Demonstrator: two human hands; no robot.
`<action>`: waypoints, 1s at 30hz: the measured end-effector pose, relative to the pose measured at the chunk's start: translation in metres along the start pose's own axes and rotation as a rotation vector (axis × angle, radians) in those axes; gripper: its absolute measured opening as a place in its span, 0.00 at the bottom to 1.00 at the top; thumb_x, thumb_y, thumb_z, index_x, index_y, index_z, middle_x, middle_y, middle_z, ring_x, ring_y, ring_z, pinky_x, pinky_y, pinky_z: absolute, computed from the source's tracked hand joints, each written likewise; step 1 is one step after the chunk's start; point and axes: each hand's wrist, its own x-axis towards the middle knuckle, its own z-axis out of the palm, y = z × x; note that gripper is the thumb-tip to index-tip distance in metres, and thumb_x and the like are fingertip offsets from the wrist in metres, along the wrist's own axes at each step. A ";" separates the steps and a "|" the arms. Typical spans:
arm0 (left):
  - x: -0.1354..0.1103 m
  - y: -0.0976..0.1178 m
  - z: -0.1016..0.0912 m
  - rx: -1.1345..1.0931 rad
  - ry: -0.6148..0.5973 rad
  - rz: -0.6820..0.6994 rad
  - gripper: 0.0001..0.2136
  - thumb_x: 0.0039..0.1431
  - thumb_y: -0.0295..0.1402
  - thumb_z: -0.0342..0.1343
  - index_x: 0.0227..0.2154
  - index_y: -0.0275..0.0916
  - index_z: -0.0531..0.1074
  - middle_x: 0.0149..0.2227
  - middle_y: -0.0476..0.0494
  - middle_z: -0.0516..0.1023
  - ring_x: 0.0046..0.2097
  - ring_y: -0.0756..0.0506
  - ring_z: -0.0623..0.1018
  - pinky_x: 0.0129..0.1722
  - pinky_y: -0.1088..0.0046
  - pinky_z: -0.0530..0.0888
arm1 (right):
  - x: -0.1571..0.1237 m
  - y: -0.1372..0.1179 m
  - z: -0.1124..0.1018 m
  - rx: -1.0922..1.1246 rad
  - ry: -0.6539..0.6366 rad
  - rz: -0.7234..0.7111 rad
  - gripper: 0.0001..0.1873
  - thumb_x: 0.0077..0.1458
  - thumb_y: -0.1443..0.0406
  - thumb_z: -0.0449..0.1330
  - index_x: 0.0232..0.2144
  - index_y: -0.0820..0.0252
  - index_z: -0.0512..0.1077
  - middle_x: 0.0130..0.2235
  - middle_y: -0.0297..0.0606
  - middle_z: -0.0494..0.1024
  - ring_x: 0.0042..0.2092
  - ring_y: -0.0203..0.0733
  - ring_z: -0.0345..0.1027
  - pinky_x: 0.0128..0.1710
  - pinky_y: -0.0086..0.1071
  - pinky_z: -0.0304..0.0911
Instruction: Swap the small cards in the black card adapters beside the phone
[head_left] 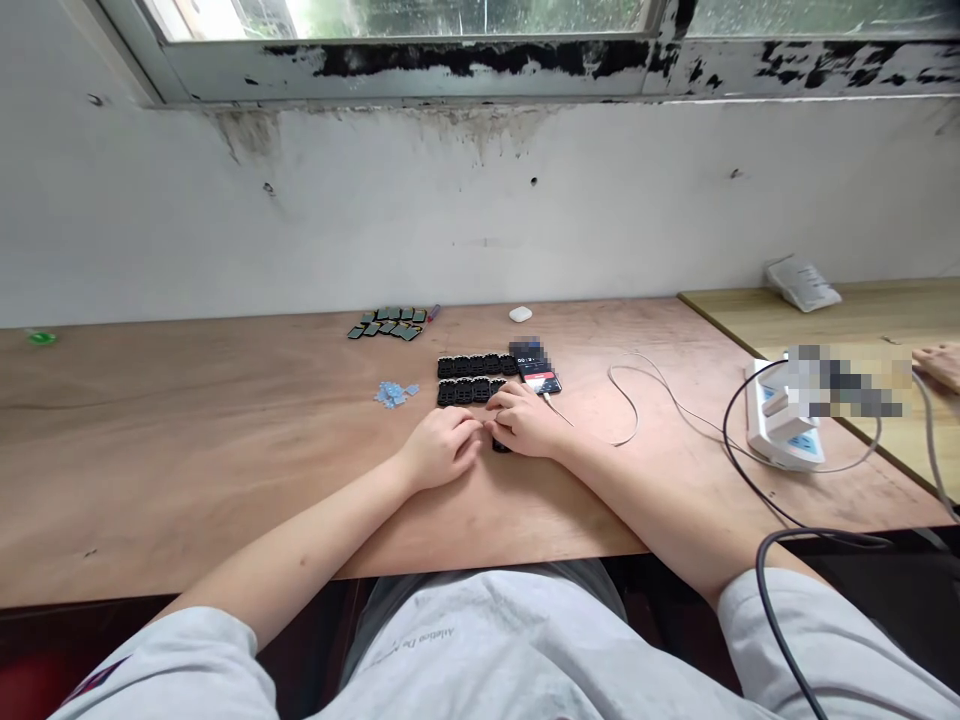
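Black plastic piece: the small black piece [500, 447] lies on the table [187, 450] under the right hand's fingertips, mostly covered.
Hands: left hand [444, 446] and right hand [525, 420] meet there, fingers bent; whether either grips it, I cannot tell.
Black housings: a back row [478, 366] and a front row [469, 392] just beyond the hands; contents too small to make out.
Phone: the phone [538, 377] lies beside the rows, screen lit, cable plugged in.
Blue pieces: a loose heap [390, 394], left of the rows.
Green boards: two rows [386, 325] near the wall [375, 220].
Earbud case: white, closed [520, 314].
Power strip: white [757, 420], an adapter in it.
Room: stained wall, window [420, 20] above.
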 end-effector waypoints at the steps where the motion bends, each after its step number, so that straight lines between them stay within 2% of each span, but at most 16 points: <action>1: -0.001 0.008 0.001 -0.003 -0.008 -0.035 0.14 0.67 0.40 0.54 0.49 0.41 0.76 0.49 0.35 0.79 0.51 0.36 0.77 0.50 0.56 0.73 | 0.000 -0.003 0.001 0.050 -0.001 0.001 0.16 0.64 0.66 0.62 0.23 0.57 0.78 0.45 0.44 0.81 0.49 0.51 0.68 0.51 0.49 0.69; 5: 0.003 0.023 0.006 0.008 -0.022 -0.138 0.21 0.59 0.52 0.63 0.46 0.42 0.76 0.45 0.35 0.79 0.49 0.34 0.77 0.48 0.54 0.73 | 0.002 -0.015 0.007 0.223 -0.026 0.087 0.15 0.66 0.67 0.60 0.27 0.59 0.79 0.41 0.43 0.80 0.42 0.43 0.73 0.45 0.39 0.72; 8: 0.007 0.019 0.011 0.030 -0.012 -0.158 0.14 0.61 0.46 0.62 0.43 0.41 0.76 0.43 0.35 0.79 0.47 0.34 0.76 0.46 0.54 0.73 | 0.002 -0.019 0.009 0.281 -0.039 0.123 0.14 0.66 0.67 0.59 0.28 0.60 0.78 0.42 0.43 0.78 0.40 0.41 0.74 0.45 0.36 0.73; 11: 0.006 0.011 0.011 -0.041 0.002 -0.109 0.08 0.65 0.36 0.57 0.43 0.41 0.75 0.43 0.36 0.79 0.47 0.37 0.77 0.49 0.56 0.75 | 0.001 -0.018 0.007 0.328 -0.027 0.048 0.12 0.67 0.67 0.58 0.31 0.59 0.78 0.44 0.45 0.78 0.43 0.42 0.75 0.47 0.38 0.74; 14: 0.004 -0.002 0.007 -0.181 0.080 -0.142 0.09 0.67 0.37 0.56 0.45 0.42 0.75 0.47 0.38 0.79 0.48 0.39 0.78 0.50 0.60 0.77 | 0.000 -0.015 0.002 0.342 0.046 -0.021 0.09 0.67 0.67 0.56 0.37 0.58 0.77 0.49 0.47 0.76 0.47 0.43 0.74 0.48 0.39 0.74; 16: 0.003 -0.015 0.004 -0.299 0.187 -0.262 0.11 0.67 0.41 0.56 0.45 0.42 0.76 0.46 0.39 0.79 0.47 0.41 0.80 0.46 0.63 0.79 | 0.000 -0.013 -0.002 0.318 0.109 -0.035 0.09 0.67 0.67 0.55 0.40 0.57 0.76 0.52 0.49 0.74 0.50 0.45 0.73 0.50 0.40 0.74; 18: 0.004 -0.033 0.001 -0.455 0.339 -0.454 0.14 0.66 0.46 0.57 0.44 0.41 0.76 0.41 0.40 0.81 0.43 0.41 0.82 0.42 0.64 0.80 | -0.001 -0.011 -0.004 0.294 0.140 -0.038 0.09 0.68 0.67 0.55 0.42 0.56 0.75 0.54 0.49 0.73 0.51 0.45 0.73 0.50 0.41 0.73; 19: 0.004 -0.043 0.000 -0.570 0.424 -0.569 0.16 0.67 0.48 0.56 0.43 0.40 0.75 0.38 0.41 0.81 0.39 0.42 0.83 0.41 0.65 0.81 | -0.002 -0.009 -0.004 0.288 0.139 -0.039 0.09 0.68 0.67 0.54 0.42 0.56 0.75 0.54 0.50 0.73 0.50 0.45 0.73 0.50 0.41 0.73; 21: 0.006 -0.065 -0.001 -0.765 0.609 -0.751 0.18 0.66 0.50 0.57 0.42 0.38 0.74 0.38 0.40 0.81 0.34 0.43 0.84 0.34 0.67 0.80 | -0.002 -0.006 -0.003 0.287 0.116 -0.040 0.09 0.68 0.66 0.54 0.42 0.55 0.75 0.54 0.49 0.73 0.49 0.44 0.73 0.48 0.40 0.73; 23: 0.006 -0.083 -0.003 -0.887 0.701 -0.880 0.17 0.66 0.48 0.59 0.43 0.37 0.73 0.40 0.39 0.81 0.32 0.46 0.84 0.32 0.71 0.80 | -0.003 -0.004 -0.001 0.288 0.094 -0.042 0.09 0.68 0.66 0.54 0.42 0.55 0.75 0.54 0.49 0.73 0.48 0.44 0.73 0.48 0.40 0.73; 27: 0.005 -0.101 -0.006 -1.006 0.745 -1.049 0.15 0.67 0.45 0.58 0.41 0.35 0.71 0.33 0.39 0.81 0.30 0.46 0.84 0.29 0.74 0.78 | -0.003 -0.003 0.000 0.287 0.083 -0.059 0.09 0.69 0.65 0.53 0.41 0.56 0.75 0.52 0.49 0.74 0.49 0.44 0.73 0.49 0.39 0.73; 30: 0.002 -0.100 -0.007 -0.916 0.715 -1.055 0.17 0.67 0.48 0.56 0.41 0.35 0.71 0.29 0.41 0.80 0.28 0.46 0.83 0.28 0.73 0.78 | -0.002 -0.003 -0.001 0.278 0.077 -0.068 0.09 0.68 0.66 0.54 0.41 0.56 0.74 0.51 0.49 0.75 0.49 0.44 0.73 0.49 0.39 0.73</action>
